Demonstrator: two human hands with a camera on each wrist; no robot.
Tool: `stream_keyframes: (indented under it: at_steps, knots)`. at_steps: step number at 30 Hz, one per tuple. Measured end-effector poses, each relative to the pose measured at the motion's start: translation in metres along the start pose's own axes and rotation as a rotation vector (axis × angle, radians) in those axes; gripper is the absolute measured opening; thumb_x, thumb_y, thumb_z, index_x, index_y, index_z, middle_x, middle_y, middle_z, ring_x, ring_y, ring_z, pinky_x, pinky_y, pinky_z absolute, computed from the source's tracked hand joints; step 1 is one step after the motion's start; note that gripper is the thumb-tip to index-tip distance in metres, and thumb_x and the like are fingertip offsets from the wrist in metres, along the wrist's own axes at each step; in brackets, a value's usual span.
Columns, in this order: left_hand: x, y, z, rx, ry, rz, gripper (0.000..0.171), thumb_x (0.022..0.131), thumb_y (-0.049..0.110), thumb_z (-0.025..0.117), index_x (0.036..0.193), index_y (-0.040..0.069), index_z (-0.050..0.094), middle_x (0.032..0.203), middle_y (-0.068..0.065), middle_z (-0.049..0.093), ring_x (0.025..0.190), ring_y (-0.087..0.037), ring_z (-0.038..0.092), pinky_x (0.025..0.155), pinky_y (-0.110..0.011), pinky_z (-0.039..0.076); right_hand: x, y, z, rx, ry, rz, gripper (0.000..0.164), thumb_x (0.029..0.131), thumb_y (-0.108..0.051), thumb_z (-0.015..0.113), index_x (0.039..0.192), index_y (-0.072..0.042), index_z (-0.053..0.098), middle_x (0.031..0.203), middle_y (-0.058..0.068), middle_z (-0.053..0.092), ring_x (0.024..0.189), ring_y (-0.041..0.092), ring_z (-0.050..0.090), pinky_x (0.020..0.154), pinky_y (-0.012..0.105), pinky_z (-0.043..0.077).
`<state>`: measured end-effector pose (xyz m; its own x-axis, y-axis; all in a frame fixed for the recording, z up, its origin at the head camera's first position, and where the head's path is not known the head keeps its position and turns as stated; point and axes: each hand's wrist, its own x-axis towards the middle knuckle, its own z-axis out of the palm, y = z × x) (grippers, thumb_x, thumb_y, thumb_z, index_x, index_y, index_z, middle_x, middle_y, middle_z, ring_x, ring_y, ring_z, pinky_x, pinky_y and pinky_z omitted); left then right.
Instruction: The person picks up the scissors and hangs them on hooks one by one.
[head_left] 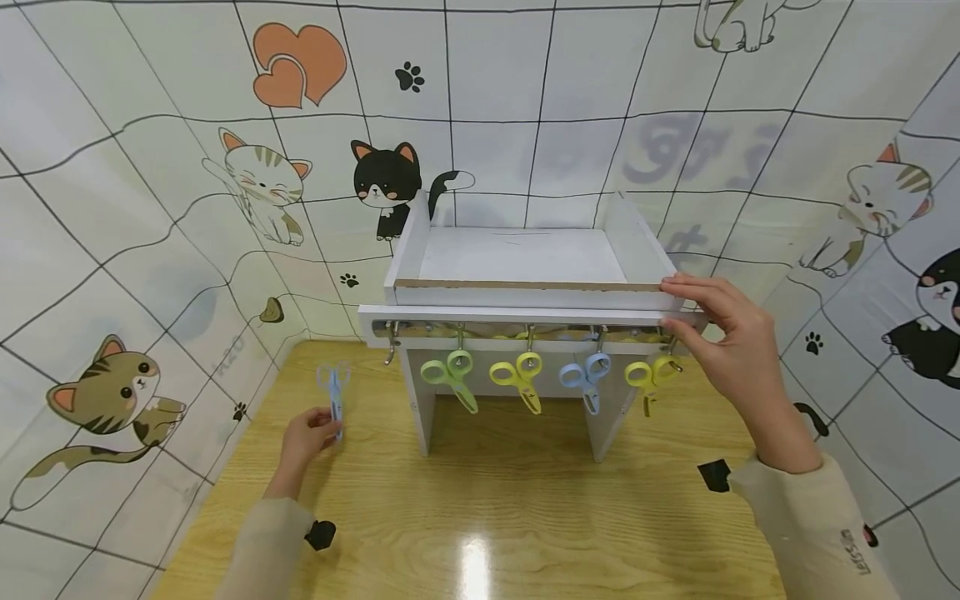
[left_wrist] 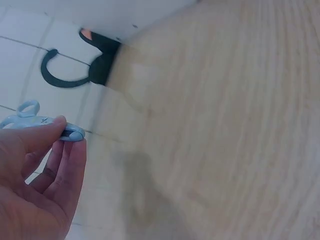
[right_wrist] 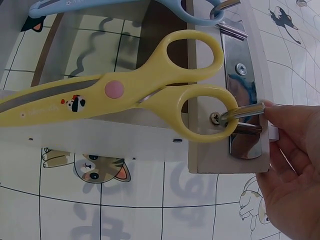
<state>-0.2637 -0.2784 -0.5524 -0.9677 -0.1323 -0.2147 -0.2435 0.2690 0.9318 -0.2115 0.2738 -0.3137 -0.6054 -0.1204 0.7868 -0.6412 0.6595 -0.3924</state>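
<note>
At the left of the table, my left hand [head_left: 306, 437] pinches a pair of light-blue scissors [head_left: 335, 392] by the blade end, handles upward. The left wrist view shows the thumb and fingertips around the scissors' tip [left_wrist: 75, 134]. My right hand [head_left: 731, 333] grips the right end of a white rack [head_left: 525, 316], fingers on its upper edge. In the right wrist view the thumb is at the tip of a metal hook [right_wrist: 245, 110], from which yellow scissors [right_wrist: 117, 90] hang by one handle loop. Green scissors [head_left: 450, 372], more yellow scissors [head_left: 517, 379] and blue scissors [head_left: 587, 377] hang alongside.
The leftmost hook [head_left: 391, 343] carries no scissors. The rack's open tray [head_left: 517, 254] stands above the hook bar, on side panels [head_left: 611, 421]. A wooden table [head_left: 510, 492] lies beneath, with cat-printed sheets [head_left: 525, 158] behind and at both sides.
</note>
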Motion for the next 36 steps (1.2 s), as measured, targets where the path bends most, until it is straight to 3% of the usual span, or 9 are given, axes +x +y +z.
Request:
stream_keyframes:
  at_steps: [10, 14, 16, 22, 29, 36]
  knots:
    - [-0.031, 0.064, 0.001, -0.141, -0.014, 0.147, 0.038, 0.097, 0.008, 0.065, 0.128, -0.009, 0.053, 0.091, 0.017, 0.062, 0.084, 0.006, 0.064, 0.08, -0.014, 0.058, 0.001, -0.001, 0.0, 0.0, 0.0, -0.003, 0.053, 0.071, 0.02, 0.077, 0.119, -0.003, 0.072, 0.121, 0.012, 0.07, 0.109, -0.013, 0.057, 0.071, 0.001, 0.044]
    - [-0.043, 0.081, 0.001, -0.218, -0.042, 0.231, 0.013, 0.095, 0.007, 0.067, 0.108, 0.007, 0.065, 0.087, 0.018, 0.065, 0.085, 0.002, 0.066, 0.08, -0.015, 0.059, 0.001, -0.001, 0.0, 0.006, 0.002, -0.007, 0.052, 0.072, 0.02, 0.077, 0.119, -0.003, 0.072, 0.122, 0.011, 0.07, 0.106, -0.012, 0.058, 0.071, 0.001, 0.044]
    - [-0.049, 0.088, 0.0, -0.253, -0.068, 0.273, 0.011, 0.095, 0.006, 0.067, 0.099, 0.016, 0.066, 0.087, 0.016, 0.066, 0.084, 0.001, 0.066, 0.08, -0.016, 0.059, 0.0, -0.002, 0.0, 0.008, 0.0, -0.006, 0.052, 0.073, 0.02, 0.076, 0.119, -0.003, 0.072, 0.122, 0.01, 0.069, 0.105, -0.012, 0.058, 0.07, 0.001, 0.044]
    - [-0.064, 0.103, -0.003, -0.278, -0.163, 0.42, 0.02, 0.096, 0.003, 0.063, 0.094, 0.023, 0.066, 0.087, 0.014, 0.067, 0.084, -0.002, 0.065, 0.081, -0.018, 0.057, 0.0, -0.003, 0.0, 0.009, -0.006, -0.002, 0.052, 0.074, 0.02, 0.076, 0.12, -0.003, 0.071, 0.123, 0.007, 0.069, 0.104, -0.012, 0.058, 0.069, 0.001, 0.043]
    - [-0.074, 0.117, 0.0, -0.25, -0.352, 0.643, 0.034, 0.093, -0.012, 0.057, 0.097, 0.02, 0.069, 0.091, 0.012, 0.072, 0.084, -0.004, 0.068, 0.078, -0.021, 0.058, -0.001, -0.002, 0.0, 0.003, -0.004, 0.005, 0.052, 0.074, 0.019, 0.076, 0.12, -0.004, 0.072, 0.123, 0.002, 0.068, 0.106, -0.013, 0.057, 0.069, 0.001, 0.043]
    - [-0.081, 0.126, 0.011, -0.201, -0.503, 0.663, 0.033, 0.092, -0.01, 0.06, 0.097, 0.022, 0.069, 0.092, 0.015, 0.071, 0.085, 0.0, 0.068, 0.077, -0.019, 0.058, 0.0, -0.001, 0.0, 0.004, 0.001, -0.003, 0.051, 0.073, 0.019, 0.077, 0.119, -0.003, 0.072, 0.123, 0.009, 0.069, 0.107, -0.013, 0.057, 0.068, 0.001, 0.042]
